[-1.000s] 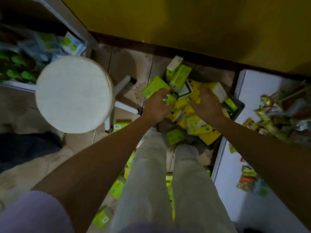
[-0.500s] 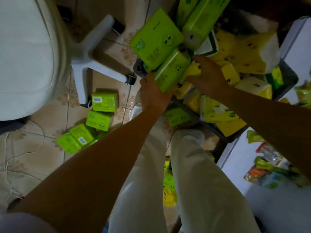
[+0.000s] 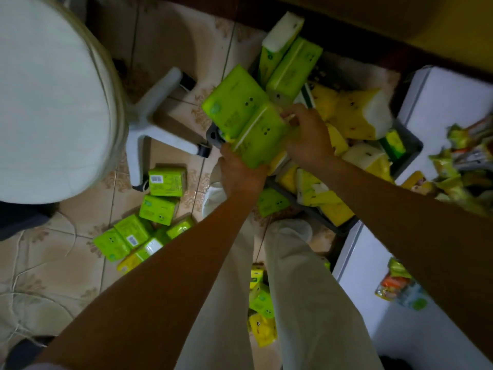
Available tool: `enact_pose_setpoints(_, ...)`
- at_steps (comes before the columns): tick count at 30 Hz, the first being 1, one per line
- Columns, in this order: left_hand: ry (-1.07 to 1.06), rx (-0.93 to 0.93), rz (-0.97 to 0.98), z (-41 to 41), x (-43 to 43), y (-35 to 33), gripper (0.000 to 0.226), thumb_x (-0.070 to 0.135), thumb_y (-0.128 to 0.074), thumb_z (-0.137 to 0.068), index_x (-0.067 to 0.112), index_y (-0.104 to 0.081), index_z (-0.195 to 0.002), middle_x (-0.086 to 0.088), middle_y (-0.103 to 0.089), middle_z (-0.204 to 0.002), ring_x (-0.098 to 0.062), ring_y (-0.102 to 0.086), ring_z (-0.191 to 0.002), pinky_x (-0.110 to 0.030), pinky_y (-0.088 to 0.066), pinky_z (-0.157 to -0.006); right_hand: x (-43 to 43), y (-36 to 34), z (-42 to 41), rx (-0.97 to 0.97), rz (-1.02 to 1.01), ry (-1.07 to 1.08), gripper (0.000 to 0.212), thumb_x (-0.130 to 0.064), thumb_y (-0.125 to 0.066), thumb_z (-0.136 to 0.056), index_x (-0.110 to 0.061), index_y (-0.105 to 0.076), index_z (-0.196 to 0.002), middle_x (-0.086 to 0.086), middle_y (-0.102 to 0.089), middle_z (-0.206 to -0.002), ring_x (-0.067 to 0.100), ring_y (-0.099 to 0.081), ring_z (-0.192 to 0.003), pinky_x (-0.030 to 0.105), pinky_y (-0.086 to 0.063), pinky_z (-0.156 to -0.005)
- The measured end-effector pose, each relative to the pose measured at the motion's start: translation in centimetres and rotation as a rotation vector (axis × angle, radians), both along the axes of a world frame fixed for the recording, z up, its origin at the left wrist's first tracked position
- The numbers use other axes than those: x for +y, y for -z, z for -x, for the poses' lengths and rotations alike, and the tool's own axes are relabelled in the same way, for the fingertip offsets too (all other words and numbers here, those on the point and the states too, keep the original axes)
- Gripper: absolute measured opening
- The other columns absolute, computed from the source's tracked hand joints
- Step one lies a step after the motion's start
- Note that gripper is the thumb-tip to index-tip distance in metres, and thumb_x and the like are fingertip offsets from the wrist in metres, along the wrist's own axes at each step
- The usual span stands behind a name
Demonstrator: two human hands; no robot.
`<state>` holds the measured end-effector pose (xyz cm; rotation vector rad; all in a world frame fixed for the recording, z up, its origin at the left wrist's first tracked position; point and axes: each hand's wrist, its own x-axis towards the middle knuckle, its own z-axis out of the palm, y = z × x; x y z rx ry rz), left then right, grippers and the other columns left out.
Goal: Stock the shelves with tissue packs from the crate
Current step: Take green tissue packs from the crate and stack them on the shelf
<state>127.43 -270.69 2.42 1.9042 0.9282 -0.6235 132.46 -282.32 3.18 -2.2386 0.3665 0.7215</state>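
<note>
the grip is two-handed: the left hand (image 3: 240,172) cups the near end of a green tissue pack (image 3: 262,134) just left of frame centre. the right hand (image 3: 306,140) curls over its far end, pinching the wrapper, likely because a soft pack sags when held by one end. the pack lies at the near-left corner of the crate (image 3: 410,145), against a second green pack (image 3: 234,102). yellow packs (image 3: 354,110) heap the crate at centre right. loose green packs (image 3: 165,181) lie on the floor at lower left beside the white stool (image 3: 48,97), probably staged for carrying.
</note>
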Motion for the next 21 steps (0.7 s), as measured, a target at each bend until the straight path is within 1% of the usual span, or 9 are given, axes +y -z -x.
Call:
enact_pose_setpoints(2,-0.044,-0.034,0.022,-0.6,-0.4,-2.9,0.068,0.019,-0.072,-0.073,0.009,-0.038,-0.132,-0.014,-0.054,-0.121,-0.03,-0.052,-0.113,-0.034,-0.043,-0.093,-0.8,-3.4,0.4,-0.038,0.011,0.015,0.051,0.004,-0.058,-0.073,-0.013,-0.054,-0.121,0.018,-0.045,-0.118,0.036,-0.047,-0.11,0.051,-0.045,-0.086)
enact_pose_setpoints(4,-0.067,-0.079,0.049,-1.7,-0.8,-6.2,0.06,0.019,-0.068,-0.079,0.012,-0.039,-0.131,-0.008,-0.055,-0.121,-0.024,-0.052,-0.111,-0.021,-0.036,-0.08,-2.0,-7.4,0.5,-0.092,0.019,0.018,0.056,0.003,-0.057,-0.071,-0.017,-0.053,-0.123,0.015,-0.045,-0.118,0.036,-0.046,-0.112,0.055,-0.043,-0.087)
enact_pose_setpoints(6,-0.058,-0.137,0.088,-3.1,-1.5,-9.9,0.056,0.019,-0.066,-0.082,0.011,-0.038,-0.129,-0.004,-0.053,-0.114,-0.019,-0.053,-0.098,-0.015,-0.03,-0.068,-3.4,-11.9,0.2,-0.147,0.026,0.027,0.058,0.002,-0.058,-0.07,-0.018,-0.053,-0.124,0.012,-0.045,-0.119,0.034,-0.048,-0.11,0.055,-0.042,-0.088)
enact_pose_setpoints(8,-0.023,-0.198,0.117,-4.7,-2.4,-13.9,0.049,0.021,-0.066,-0.083,0.011,-0.041,-0.123,0.0,-0.049,-0.106,-0.012,-0.047,-0.081,-0.016,-0.028,-0.061,-4.9,-16.5,-0.1,-0.203,0.028,0.047,0.058,-0.006,-0.054,-0.068,-0.018,-0.053,-0.124,0.011,-0.047,-0.118,0.032,-0.048,-0.108,0.049,-0.042,-0.088)
enact_pose_setpoints(10,0.004,-0.257,0.153,-5.9,-3.6,-17.8,0.039,0.024,-0.067,-0.081,0.014,-0.044,-0.111,0.001,-0.05,-0.102,-0.015,-0.047,-0.082,-0.022,-0.032,-0.067,-6.4,-20.9,-0.3,-0.262,0.052,0.089,0.062,-0.015,-0.048,-0.063,-0.018,-0.052,-0.124,0.009,-0.05,-0.116,0.032,-0.045,-0.111,0.046,-0.041,-0.088)
enact_pose_setpoints(12,0.036,-0.319,0.202,-6.8,-4.9,-21.8,0.035,0.025,-0.068,-0.081,0.016,-0.042,-0.101,0.0,-0.05,-0.099,-0.018,-0.049,-0.085,-0.025,-0.034,-0.07,-7.8,-25.1,0.0,-0.33,0.066,0.145,0.056,-0.013,-0.052,-0.068,-0.019,-0.053,-0.123,0.009,-0.053,-0.111,0.032,-0.045,-0.109,0.044,-0.041,-0.087)
enact_pose_setpoints(15,0.099,-0.425,0.268,-7.7,-6.9,-27.9,0.033,0.023,-0.069,-0.081,0.014,-0.042,-0.1,-0.004,-0.05,-0.098,-0.017,-0.048,-0.083,-0.021,-0.029,-0.062,-9.7,-31.2,1.1,-0.434,0.057,0.242,0.05,-0.004,-0.062,-0.076,-0.018,-0.054,-0.124,0.009,-0.053,-0.108,0.023,-0.049,-0.102,0.026,-0.036,-0.081)
enact_pose_setpoints(17,0.168,-0.49,0.325,-8.5,-8.3,-31.9,0.034,0.024,-0.069,-0.081,0.015,-0.043,-0.101,-0.005,-0.052,-0.094,-0.017,-0.048,-0.08,-0.021,-0.029,-0.059,-11.0,-35.0,2.1,-0.526,0.05,0.28,0.05,-0.003,-0.064,-0.077,-0.022,-0.053,-0.122,0.002,-0.052,-0.106,0.021,-0.051,-0.106,0.027,-0.04,-0.085)
enact_pose_setpoints(21,0.351,-0.592,0.369,-10.6,-10.9,-39.9,0.034,0.034,-0.068,-0.082,0.014,-0.044,-0.095,0.005,-0.047,-0.08,-0.02,-0.047,-0.085,-0.027,-0.033,-0.07,-13.4,-42.8,3.7,-0.628,0.077,0.326,0.061,-0.008,-0.066,-0.082,-0.025,-0.041,-0.135,-0.007,-0.04,-0.114,0.012,-0.045,-0.112,0.035,-0.044,-0.095)
